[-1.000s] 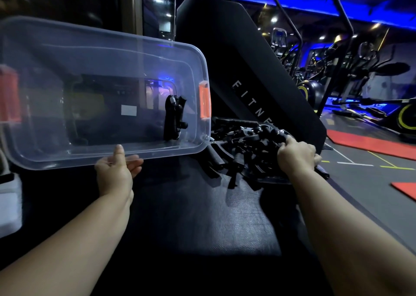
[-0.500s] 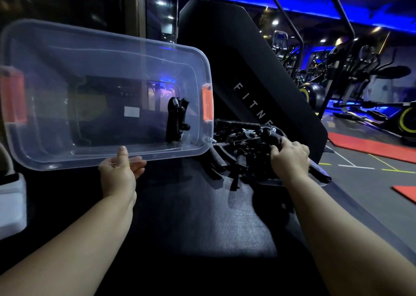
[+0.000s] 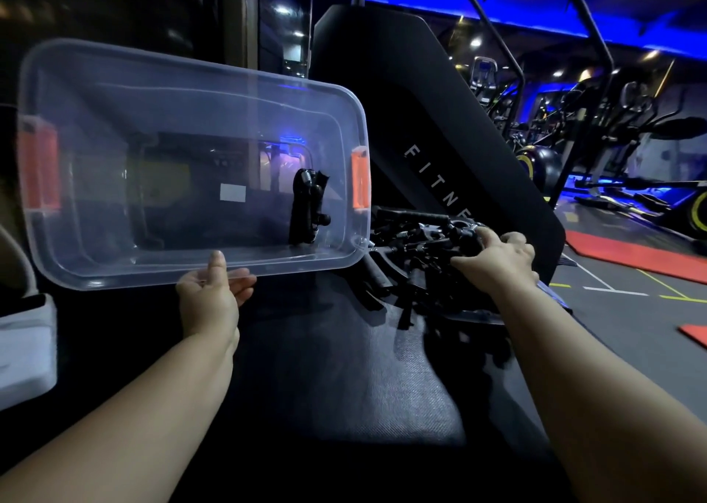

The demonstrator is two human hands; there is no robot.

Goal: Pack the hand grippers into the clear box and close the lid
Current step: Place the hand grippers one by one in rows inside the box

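Head view, box: the clear box (image 3: 191,67) is tipped up on its long side on the black padded bench (image 3: 344,388), its open mouth facing the person and an orange latch (image 3: 360,183) at each end.
Head view, left hand: the left hand (image 3: 210,296) pinches the box's lower rim, thumb in front and fingers behind.
Head view, packed so far: one hand gripper (image 3: 308,206) lies inside, against the right end wall.
Head view, right hand: the right hand (image 3: 497,257) is curled round a handle in the pile of hand grippers (image 3: 413,257), just right of the box.
Lid: I can't make it out for certain.
Handling, I'd say: the grippers look stiff and springy, with steel coils and foam-covered handles, and are likely tangled. Take one by both handles. The box is thin, light and slick, so it is best held by the rim.
Against a second ago: box, left hand and the packed gripper sit much the same. The right hand has stayed in the pile, its grip only slightly shifted.
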